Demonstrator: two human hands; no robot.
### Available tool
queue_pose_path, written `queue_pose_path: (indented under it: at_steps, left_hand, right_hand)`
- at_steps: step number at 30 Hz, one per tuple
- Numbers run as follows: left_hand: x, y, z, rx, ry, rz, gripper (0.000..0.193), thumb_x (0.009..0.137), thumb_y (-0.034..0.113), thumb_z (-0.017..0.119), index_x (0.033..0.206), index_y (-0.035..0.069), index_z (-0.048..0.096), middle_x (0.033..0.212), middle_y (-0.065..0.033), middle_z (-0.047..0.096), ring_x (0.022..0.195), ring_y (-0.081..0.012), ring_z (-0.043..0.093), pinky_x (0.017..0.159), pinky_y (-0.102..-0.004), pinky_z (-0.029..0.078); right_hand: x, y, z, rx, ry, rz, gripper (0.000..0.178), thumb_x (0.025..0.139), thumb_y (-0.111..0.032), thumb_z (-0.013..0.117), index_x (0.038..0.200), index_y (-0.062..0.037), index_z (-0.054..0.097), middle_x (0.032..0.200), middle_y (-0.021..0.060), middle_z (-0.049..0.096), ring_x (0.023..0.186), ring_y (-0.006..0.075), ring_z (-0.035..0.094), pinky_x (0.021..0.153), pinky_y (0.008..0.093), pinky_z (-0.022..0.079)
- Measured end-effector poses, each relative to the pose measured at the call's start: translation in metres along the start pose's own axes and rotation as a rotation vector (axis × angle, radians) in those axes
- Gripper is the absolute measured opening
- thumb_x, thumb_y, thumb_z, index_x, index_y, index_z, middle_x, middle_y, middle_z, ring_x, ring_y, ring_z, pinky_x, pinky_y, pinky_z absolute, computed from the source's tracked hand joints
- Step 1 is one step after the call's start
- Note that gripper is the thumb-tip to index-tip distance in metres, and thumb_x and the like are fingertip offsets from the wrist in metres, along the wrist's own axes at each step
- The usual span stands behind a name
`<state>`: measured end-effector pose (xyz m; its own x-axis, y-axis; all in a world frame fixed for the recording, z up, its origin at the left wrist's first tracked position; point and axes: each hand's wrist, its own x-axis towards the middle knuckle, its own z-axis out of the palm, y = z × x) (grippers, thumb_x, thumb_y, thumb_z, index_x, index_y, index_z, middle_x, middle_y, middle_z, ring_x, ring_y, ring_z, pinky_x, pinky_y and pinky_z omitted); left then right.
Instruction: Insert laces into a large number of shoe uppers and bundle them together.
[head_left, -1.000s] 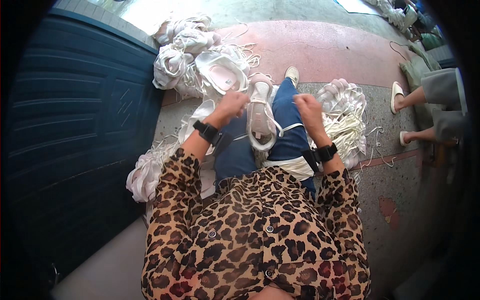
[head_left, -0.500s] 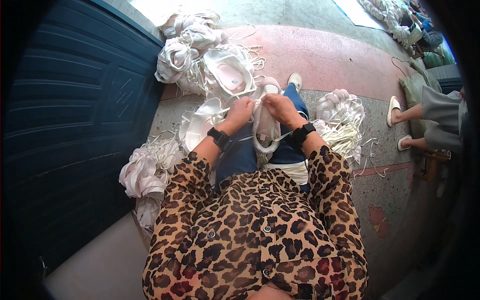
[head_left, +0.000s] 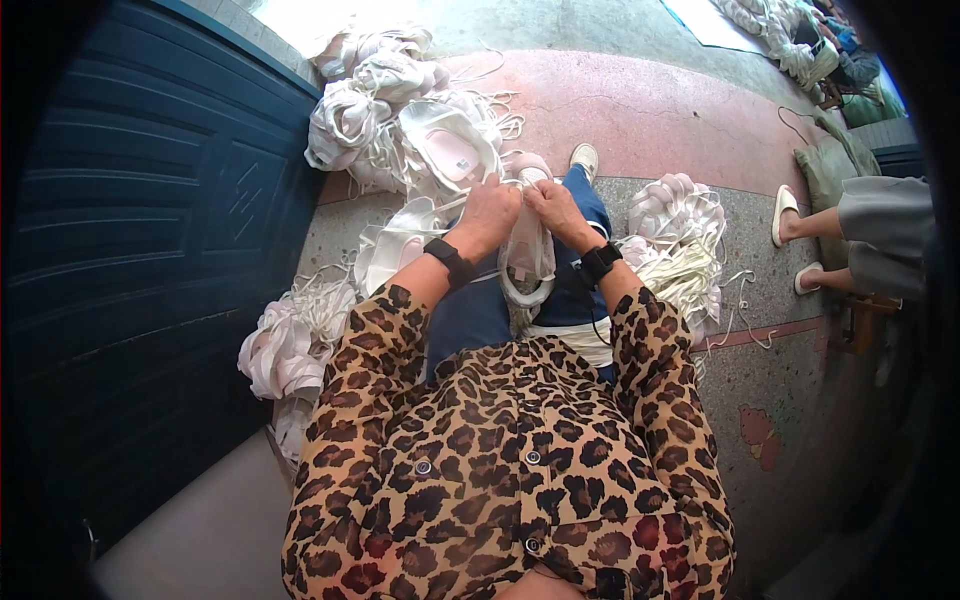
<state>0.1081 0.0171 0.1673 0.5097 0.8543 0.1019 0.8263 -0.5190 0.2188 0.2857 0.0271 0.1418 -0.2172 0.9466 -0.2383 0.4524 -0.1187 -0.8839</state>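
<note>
A pale pink and white shoe upper (head_left: 527, 262) lies lengthwise over my knees, its rounded toe pointing away from me and its heel opening toward me. Over its front part my left hand (head_left: 490, 215) and my right hand (head_left: 557, 210) are close together, fingers pinched. Both appear to grip a thin white shoelace at the upper's eyelets; the fingers hide most of it. My left hand covers part of the upper's left side. Close by my left forearm rests another white upper (head_left: 398, 245) with a pink inside.
Heaped uppers (head_left: 370, 110) with dangling laces lie at far left beside a dark blue door (head_left: 150, 200). More uppers (head_left: 290, 345) sit at near left. A laced bundle (head_left: 680, 225) lies to my right. At far right another person's legs (head_left: 830, 215) stand near a wooden stool (head_left: 858, 322).
My left hand has moved right, closer to my right hand, and its back now faces up more. The lace strands stretched beside the upper's heel no longer show there.
</note>
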Motion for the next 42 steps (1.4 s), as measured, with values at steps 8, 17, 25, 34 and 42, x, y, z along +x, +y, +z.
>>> queue_pose_path:
  at_steps: [8,17,25,34,42]
  left_hand:
    - [-0.021,0.022,0.001,-0.137,0.188,-0.187,0.023,0.086,0.028,0.073,0.086,0.006,0.068,0.074,-0.0173,0.066,0.079,-0.0362,0.064,0.072,-0.0451,0.053]
    - [-0.024,0.018,-0.002,-0.328,-0.073,-0.309,0.016,0.085,0.013,0.062,0.092,-0.001,0.062,0.085,-0.0283,0.066,0.087,-0.0470,0.065,0.077,-0.0531,0.052]
    - [-0.026,0.008,-0.008,-0.354,-0.128,-0.172,0.014,0.086,0.012,0.059,0.093,0.000,0.063,0.091,-0.0248,0.067,0.090,-0.0448,0.064,0.080,-0.0495,0.052]
    - [-0.050,0.016,0.001,-0.228,0.158,-0.266,0.021,0.081,0.013,0.067,0.099,0.005,0.059,0.102,-0.0169,0.063,0.100,-0.0390,0.057,0.087,-0.0493,0.046]
    - [-0.053,0.059,-0.032,-0.152,0.322,0.011,0.038,0.079,0.007,0.068,0.117,0.007,0.061,0.118,-0.0128,0.059,0.115,-0.0373,0.053,0.098,-0.0460,0.045]
  right_hand:
    - [-0.028,0.002,-0.002,0.083,0.101,-0.040,0.041,0.099,-0.033,0.052,0.088,0.0038,0.067,0.078,0.0151,0.063,0.076,0.0248,0.059,0.071,0.0392,0.048]
    - [-0.040,-0.014,0.028,-0.370,0.114,-0.016,0.028,0.090,-0.025,0.060,0.090,0.0002,0.071,0.086,0.0249,0.070,0.086,0.0427,0.069,0.078,0.0506,0.054]
    - [-0.050,-0.029,0.043,-0.654,0.141,-0.109,0.017,0.088,-0.018,0.063,0.087,-0.0028,0.070,0.087,0.0185,0.073,0.082,0.0352,0.073,0.071,0.0450,0.058]
    - [-0.070,-0.031,0.013,-0.645,-0.075,-0.196,0.017,0.086,-0.017,0.060,0.079,-0.0041,0.070,0.075,0.0182,0.071,0.072,0.0368,0.072,0.063,0.0464,0.057]
    - [-0.250,0.012,-0.116,-0.371,-0.500,0.077,0.030,0.097,-0.031,0.058,0.092,-0.0028,0.064,0.082,0.0178,0.065,0.080,0.0363,0.064,0.073,0.0442,0.051]
